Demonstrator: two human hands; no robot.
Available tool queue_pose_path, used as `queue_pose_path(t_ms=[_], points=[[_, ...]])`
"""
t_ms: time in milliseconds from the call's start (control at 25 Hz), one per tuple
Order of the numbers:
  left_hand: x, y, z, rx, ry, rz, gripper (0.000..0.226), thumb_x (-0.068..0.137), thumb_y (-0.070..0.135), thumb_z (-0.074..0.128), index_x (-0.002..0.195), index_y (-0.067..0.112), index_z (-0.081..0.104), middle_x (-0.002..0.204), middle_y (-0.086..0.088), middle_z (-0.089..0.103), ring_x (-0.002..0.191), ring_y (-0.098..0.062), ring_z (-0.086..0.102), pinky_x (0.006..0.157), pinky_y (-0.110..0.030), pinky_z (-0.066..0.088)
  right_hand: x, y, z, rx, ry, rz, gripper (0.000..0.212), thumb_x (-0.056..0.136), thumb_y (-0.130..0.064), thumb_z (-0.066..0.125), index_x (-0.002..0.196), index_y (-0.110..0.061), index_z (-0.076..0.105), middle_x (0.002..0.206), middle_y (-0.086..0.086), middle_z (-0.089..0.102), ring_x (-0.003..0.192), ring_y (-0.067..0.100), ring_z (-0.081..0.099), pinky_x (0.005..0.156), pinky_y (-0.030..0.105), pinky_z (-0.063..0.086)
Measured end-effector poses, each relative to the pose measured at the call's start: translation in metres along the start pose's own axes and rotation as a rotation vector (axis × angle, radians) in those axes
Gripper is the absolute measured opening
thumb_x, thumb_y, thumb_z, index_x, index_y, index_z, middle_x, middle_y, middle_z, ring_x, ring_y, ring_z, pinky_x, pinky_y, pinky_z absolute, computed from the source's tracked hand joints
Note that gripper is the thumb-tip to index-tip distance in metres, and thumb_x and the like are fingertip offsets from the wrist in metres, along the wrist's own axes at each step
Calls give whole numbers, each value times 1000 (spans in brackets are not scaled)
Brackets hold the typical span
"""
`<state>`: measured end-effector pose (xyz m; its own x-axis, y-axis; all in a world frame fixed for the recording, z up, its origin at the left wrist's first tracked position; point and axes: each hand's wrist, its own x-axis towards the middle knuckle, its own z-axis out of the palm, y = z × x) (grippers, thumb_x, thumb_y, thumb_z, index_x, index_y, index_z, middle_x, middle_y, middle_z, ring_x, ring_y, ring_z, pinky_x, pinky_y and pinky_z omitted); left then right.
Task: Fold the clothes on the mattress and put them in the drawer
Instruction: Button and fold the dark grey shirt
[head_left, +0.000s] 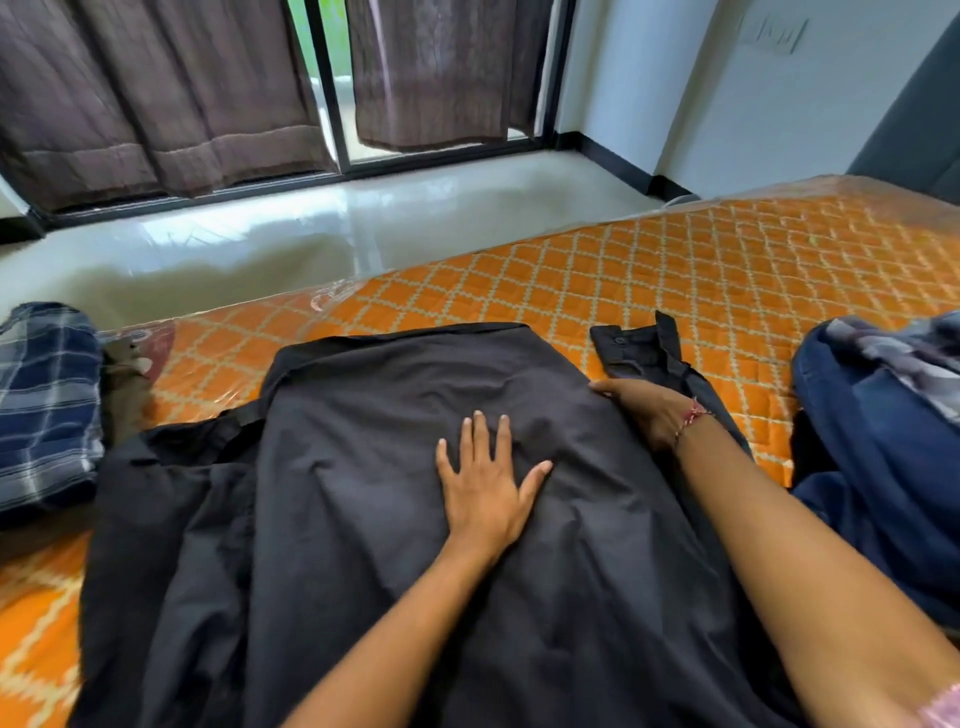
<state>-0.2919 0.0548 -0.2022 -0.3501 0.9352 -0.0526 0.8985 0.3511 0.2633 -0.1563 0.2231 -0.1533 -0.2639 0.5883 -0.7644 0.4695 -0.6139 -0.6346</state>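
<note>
Black shirt (395, 467) lies spread across the orange patterned mattress (701, 270), back side up, its collar end toward the far edge and one sleeve (644, 348) with a buttoned cuff stretched out to the right. The person's left hand (488, 483) rests flat on the middle of the cloth, fingers (475, 431) straight and spread, pressing down and grasping nothing. The right hand (649, 410), with a thread band at the wrist, sits at the shirt's right edge where the sleeve begins, fingers bent around the fabric there, gripping that edge. At the left side of the mattress lies a blue checked garment (47, 400), and at the right a heap of blue jeans (883, 457) with a greyish cloth on top. Beyond the mattress are a pale glossy floor (311, 234), brown curtains (156, 98) and a glass door.
</note>
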Motion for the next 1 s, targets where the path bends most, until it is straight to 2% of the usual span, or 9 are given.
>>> queue_pose_path(t_ms=[120,240,440,520,600,680,800,880,1000], points=[[-1,-5,11,-5,66,-12,91,89,69,-3,134,16,54,139,-15,51,131,-26,47,107,-49,16,6,2,0,162,-29,-88,35,98,-22,48,69,-12,62,68,4,60,52,15,58,49,24,47],[-2,-4,8,-2,60,4,84,92,67,3,128,16,60,134,-14,56,126,-25,53,104,-48,18,9,-3,5,-22,-71,-198,36,98,-11,49,71,-10,74,78,6,64,60,17,57,58,29,49],[-1,-6,18,32,147,28,84,91,68,6,133,14,55,136,-13,55,126,-25,52,103,-50,22,11,-61,-12,-520,834,-593,22,92,-3,50,83,1,70,86,20,68,81,35,63,72,43,53],[1,-6,22,55,183,22,85,90,70,7,134,14,54,137,-13,54,127,-26,52,103,-50,23,13,-72,-30,-522,667,-552,14,89,-4,57,82,-3,68,92,18,69,81,32,63,67,35,53],[1,-6,29,70,244,55,80,90,69,15,137,15,51,137,-14,53,127,-26,51,104,-51,23,6,-59,-35,-657,205,-312,8,86,-10,66,92,-5,69,86,11,67,68,19,58,53,24,49],[2,-4,27,56,283,69,76,87,67,25,137,16,50,135,-15,55,126,-26,53,104,-52,28,1,-41,-28,-753,28,-315,34,87,-23,67,118,-7,63,101,6,66,84,16,60,64,22,50],[18,12,-12,-399,293,-115,74,84,68,24,122,16,61,121,-11,63,115,-27,57,96,-42,39,-6,-27,9,-943,183,-449,85,83,-55,61,149,-15,26,153,13,29,140,29,28,111,46,26],[49,18,-37,-830,179,-400,63,86,67,40,109,14,65,112,-11,65,109,-30,58,87,-37,42,-12,-16,46,-1290,315,-446,112,72,-77,53,153,-20,0,159,11,-11,146,32,-13,110,64,-5],[71,4,-47,-1117,121,-713,23,89,28,62,100,8,66,109,-17,67,102,-32,61,83,-39,49,-12,0,64,-1257,457,-500,108,74,-69,59,152,-14,9,160,12,3,147,33,-2,109,67,-1]])
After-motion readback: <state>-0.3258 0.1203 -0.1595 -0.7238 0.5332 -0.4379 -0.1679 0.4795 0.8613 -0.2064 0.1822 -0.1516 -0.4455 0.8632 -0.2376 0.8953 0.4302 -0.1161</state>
